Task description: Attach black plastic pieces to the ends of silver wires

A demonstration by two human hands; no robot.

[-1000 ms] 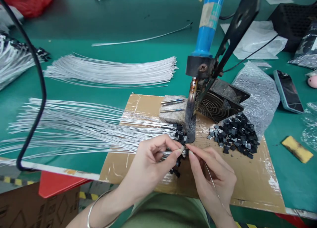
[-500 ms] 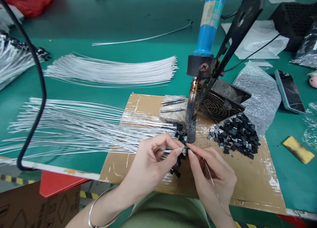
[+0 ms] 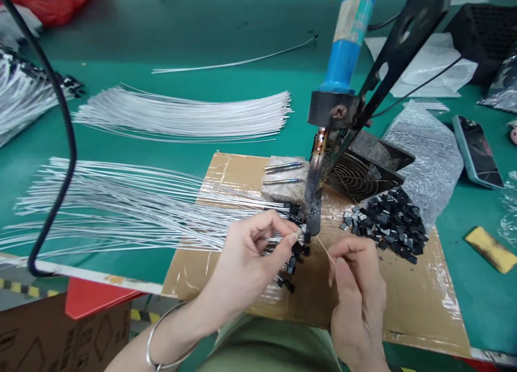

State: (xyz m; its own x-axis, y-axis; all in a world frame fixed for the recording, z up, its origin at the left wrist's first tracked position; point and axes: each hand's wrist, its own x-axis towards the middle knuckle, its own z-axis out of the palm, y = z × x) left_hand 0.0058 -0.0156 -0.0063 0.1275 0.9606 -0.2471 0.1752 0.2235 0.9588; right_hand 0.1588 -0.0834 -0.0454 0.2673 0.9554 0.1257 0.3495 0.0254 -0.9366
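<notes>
My left hand (image 3: 252, 264) is closed, thumb and forefinger pinched on the end of a white cable, most of which the hand hides. Just past those fingertips is a small silver and black connector (image 3: 304, 230), close below the soldering iron (image 3: 313, 186), whose tip points down. With my right hand (image 3: 357, 286) I grip a thin solder wire (image 3: 326, 250); its free end points up and left towards the iron, apart from the connector. Under and beside my left hand lie several white cables (image 3: 161, 210) with black connectors (image 3: 288, 283) at their right ends.
A heap of small black pieces (image 3: 388, 221) lies right of a round-grilled fan (image 3: 355, 173). Spare metal tips (image 3: 283, 167) rest on a pad. Another white cable bundle (image 3: 186, 113) lies behind. A phone (image 3: 479, 151), a yellow sponge (image 3: 490, 248) and a black cord (image 3: 67, 146) flank the cardboard (image 3: 428, 307).
My right hand has moved away from the left fingertips, down and to the right, with the solder wire still in it. My left hand stays nearly in place. The whole view has shifted slightly.
</notes>
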